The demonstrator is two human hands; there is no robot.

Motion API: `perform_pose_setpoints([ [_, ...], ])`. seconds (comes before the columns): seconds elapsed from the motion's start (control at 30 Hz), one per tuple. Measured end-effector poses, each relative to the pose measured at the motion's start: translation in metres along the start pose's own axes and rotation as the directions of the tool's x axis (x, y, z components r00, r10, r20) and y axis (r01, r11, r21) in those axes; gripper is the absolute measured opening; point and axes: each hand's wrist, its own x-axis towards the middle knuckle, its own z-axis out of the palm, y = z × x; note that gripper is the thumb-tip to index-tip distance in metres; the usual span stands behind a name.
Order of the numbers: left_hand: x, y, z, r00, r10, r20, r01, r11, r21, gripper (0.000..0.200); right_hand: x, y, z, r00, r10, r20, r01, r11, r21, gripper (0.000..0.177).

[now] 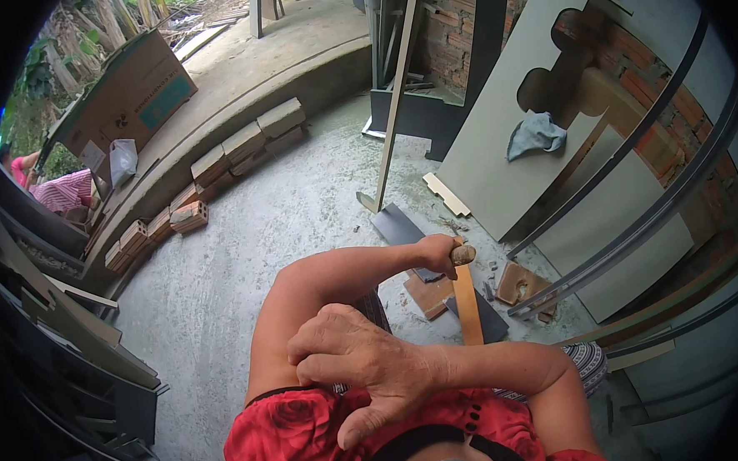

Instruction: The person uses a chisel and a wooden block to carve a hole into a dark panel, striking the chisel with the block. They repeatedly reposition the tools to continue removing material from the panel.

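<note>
My left hand (439, 254) is closed around a tool with a rounded wooden handle, whose worn butt end (464, 255) sticks out past the fist. A flat tan strip (469, 309) runs down from just below this fist; whether it is part of the tool I cannot tell. My right hand (355, 369) crosses in front of my body and rests its bent fingers against my left upper arm, thumb spread away, holding nothing. Under the left hand, dark flat boards (402, 229) and a brown board (429, 296) lie on the floor.
Pale cut panels (508, 181) lean on the brick wall at right, a grey cloth (537, 134) over one. Bricks (189, 216) line the step at left. A cardboard box (128, 101) stands above it, near a person (58, 192). Dark frames (67, 355) lean at left.
</note>
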Motion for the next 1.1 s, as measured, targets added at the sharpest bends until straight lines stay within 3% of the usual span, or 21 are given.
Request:
perform_pose_setpoints([
  [0.13, -0.002, 0.000, -0.001, 1.000, 0.018, -0.001, -0.018, 0.999, -0.026, 0.046, -0.003, 0.000, -0.004, 0.999, 0.032, 0.040, -0.032, 0.999, -0.010, 0.070],
  [0.33, -0.003, 0.000, -0.004, 1.000, 0.016, -0.005, -0.016, 1.000, 0.004, 0.046, -0.007, 0.003, 0.001, 0.995, -0.077, -0.067, 0.073, 0.995, -0.063, 0.068],
  [0.53, -0.002, 0.001, -0.002, 1.000, 0.009, -0.014, -0.009, 1.000, -0.004, 0.046, -0.012, -0.005, -0.008, 0.993, 0.057, 0.100, -0.057, 0.998, -0.010, 0.067],
  [0.73, -0.002, -0.003, -0.003, 0.999, 0.028, -0.032, -0.028, 1.000, 0.004, 0.045, -0.018, 0.001, -0.002, 0.997, -0.047, -0.058, 0.044, 0.997, -0.062, 0.065],
  [0.83, -0.001, -0.004, -0.003, 0.998, 0.038, -0.055, -0.038, 0.999, 0.008, 0.047, -0.031, 0.000, -0.016, 0.997, 0.041, 0.069, -0.039, 0.999, -0.035, 0.055],
  [0.9, -0.003, -0.010, -0.007, 0.993, 0.025, -0.117, -0.025, 1.000, -0.004, 0.050, -0.058, 0.007, -0.030, 0.939, 0.287, 0.189, -0.282, 0.958, -0.054, 0.043],
  [0.93, -0.001, -0.015, -0.010, 0.988, 0.014, -0.151, -0.018, 1.000, -0.025, 0.051, -0.074, 0.013, -0.038, 0.951, 0.308, 0.042, -0.306, 0.951, -0.051, 0.033],
  [0.97, -0.008, -0.012, -0.020, 0.987, -0.045, -0.156, 0.037, 0.998, -0.051, 0.052, -0.096, 0.020, -0.049, 0.911, 0.409, -0.053, -0.413, 0.906, -0.096, 0.027],
  [1.03, -0.017, -0.009, -0.034, 0.955, -0.208, -0.211, 0.200, 0.978, -0.057, 0.051, -0.136, 0.039, -0.066, 0.622, 0.692, -0.366, -0.675, 0.711, 0.197, 0.014],
  [1.07, -0.018, -0.014, -0.036, 0.927, -0.204, -0.314, 0.211, 0.977, -0.011, 0.044, -0.163, 0.060, -0.074, 0.503, 0.669, -0.547, -0.747, 0.655, 0.115, 0.012],
  [1.1, -0.010, -0.028, -0.036, 0.918, -0.264, -0.296, 0.262, 0.964, -0.047, 0.044, -0.202, 0.091, -0.081, 0.353, 0.650, -0.673, -0.737, 0.636, 0.228, 0.013],
])
